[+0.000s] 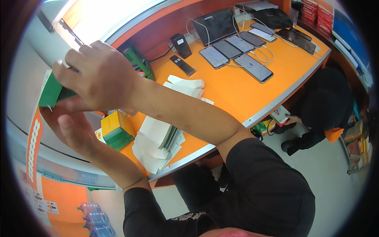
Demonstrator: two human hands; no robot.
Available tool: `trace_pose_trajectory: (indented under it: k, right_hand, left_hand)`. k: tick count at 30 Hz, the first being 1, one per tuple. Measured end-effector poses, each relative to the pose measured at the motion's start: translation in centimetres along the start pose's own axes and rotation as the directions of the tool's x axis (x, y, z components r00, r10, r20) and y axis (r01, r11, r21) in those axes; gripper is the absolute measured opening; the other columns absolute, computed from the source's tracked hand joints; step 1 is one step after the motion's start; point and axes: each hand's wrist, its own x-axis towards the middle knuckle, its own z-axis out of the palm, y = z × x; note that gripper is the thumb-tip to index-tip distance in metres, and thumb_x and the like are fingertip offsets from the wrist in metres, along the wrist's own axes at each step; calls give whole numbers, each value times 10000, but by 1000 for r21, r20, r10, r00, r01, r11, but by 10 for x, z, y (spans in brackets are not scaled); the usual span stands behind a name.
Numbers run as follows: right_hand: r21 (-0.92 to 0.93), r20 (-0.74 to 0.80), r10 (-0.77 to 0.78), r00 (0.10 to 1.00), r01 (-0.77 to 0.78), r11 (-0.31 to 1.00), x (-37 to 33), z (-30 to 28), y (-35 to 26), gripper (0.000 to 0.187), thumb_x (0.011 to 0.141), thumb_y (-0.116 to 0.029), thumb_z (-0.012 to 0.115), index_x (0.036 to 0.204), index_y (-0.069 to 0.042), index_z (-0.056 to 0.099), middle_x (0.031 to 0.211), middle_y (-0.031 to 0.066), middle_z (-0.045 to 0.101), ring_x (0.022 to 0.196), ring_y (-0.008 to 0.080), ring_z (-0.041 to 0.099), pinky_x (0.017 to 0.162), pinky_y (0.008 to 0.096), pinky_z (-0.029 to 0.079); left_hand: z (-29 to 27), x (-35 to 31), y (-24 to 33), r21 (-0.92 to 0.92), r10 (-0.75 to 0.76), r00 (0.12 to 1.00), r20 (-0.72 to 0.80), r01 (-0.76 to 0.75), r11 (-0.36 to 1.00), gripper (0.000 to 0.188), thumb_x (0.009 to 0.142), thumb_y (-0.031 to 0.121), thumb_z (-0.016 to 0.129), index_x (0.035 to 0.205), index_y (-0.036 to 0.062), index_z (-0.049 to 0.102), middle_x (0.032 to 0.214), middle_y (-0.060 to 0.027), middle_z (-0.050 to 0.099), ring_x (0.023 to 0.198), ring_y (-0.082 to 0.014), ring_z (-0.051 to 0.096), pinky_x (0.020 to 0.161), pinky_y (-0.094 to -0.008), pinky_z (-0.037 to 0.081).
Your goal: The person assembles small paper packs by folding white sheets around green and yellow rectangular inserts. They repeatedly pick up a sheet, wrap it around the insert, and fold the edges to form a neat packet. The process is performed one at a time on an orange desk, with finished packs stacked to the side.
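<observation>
At the far left, a green box point(51, 89) is held up above the table's edge between my hands. My right hand point(98, 75) reaches over from the right, its fingers bent onto the box's upper part. Below it, my left hand point(73, 128) supports the box's underside, thumb apart, its other fingers partly hidden. Beneath my forearms, a stack of flat, unfolded white cartons point(158, 138) lies on the orange table point(213, 93). Beside the stack, close to my left wrist, sit yellow-and-green boxes point(117, 128).
Several phones point(227, 50) with white cables lie across the table's far side, near a black remote control point(182, 65) and a small black box point(181, 45). A person in black point(325, 98) crouches at the right, holding a white box point(280, 115). Large water bottles point(96, 219) lie stacked lower left.
</observation>
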Motion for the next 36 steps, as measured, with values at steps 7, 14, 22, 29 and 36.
trace_pose_trajectory:
  k: [7,14,22,29,36]
  right_hand:
    - [-17,-46,-46,998,45,999,-1,12,-4,532,742,-435,785,1104,-75,637,958,59,609,863,228,648,711,349,553]
    - [130,169,24,985,-46,990,-9,10,9,244,831,-274,682,997,-95,672,952,87,644,822,266,686,736,387,575]
    - [460,400,502,767,-642,614,19,-15,3,305,927,-219,672,1074,43,723,986,215,737,978,283,722,813,344,546]
    - [419,387,440,810,-580,699,18,-23,3,307,924,-242,649,1100,0,715,960,182,728,905,256,704,790,349,548]
    - [305,499,543,675,-724,619,15,-18,6,277,916,-330,670,1039,-96,754,898,52,730,769,151,645,725,299,521]
  left_hand:
    - [-11,11,14,-134,-321,890,-324,293,947,348,1014,277,573,1206,-12,599,1124,-137,685,1069,-225,668,964,-370,502]
    - [-19,13,-14,-295,-275,930,-242,199,934,254,1017,133,544,1203,-33,595,1136,-148,698,1014,-239,694,920,-386,547]
    - [2,10,-26,167,-58,949,-309,115,979,211,944,54,686,1119,-59,657,1062,-138,725,954,-175,700,869,-329,572]
    - [24,8,-32,104,-45,966,-255,74,992,273,986,102,632,1198,-70,642,1134,-147,702,1042,-224,688,942,-343,554]
    - [9,14,-28,-96,-95,954,-284,70,993,266,969,108,661,1179,-54,678,1075,-109,716,1004,-203,688,905,-376,598]
